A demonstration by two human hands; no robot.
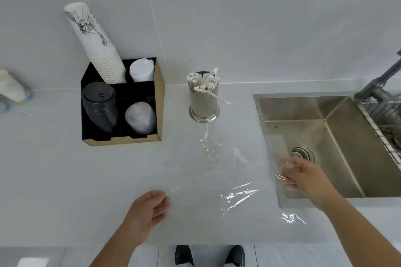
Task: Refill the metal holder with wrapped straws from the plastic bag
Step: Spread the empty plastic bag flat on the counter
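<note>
The round metal holder (203, 102) stands at the back of the white counter, packed with white wrapped straws (201, 82); one straw leans out to the right. A large clear plastic bag (219, 182) is stretched flat over the counter, and I see no straws in it. My left hand (149, 212) grips its left edge near the counter front. My right hand (303, 178) pinches its right edge above the sink corner.
A black cardboard organiser (159, 102) at the left holds stacked paper cups (102, 56), black lids and clear lids. A steel sink (338, 143) with a drain, a wire rack and a tap lies to the right. My shoes show below the counter edge.
</note>
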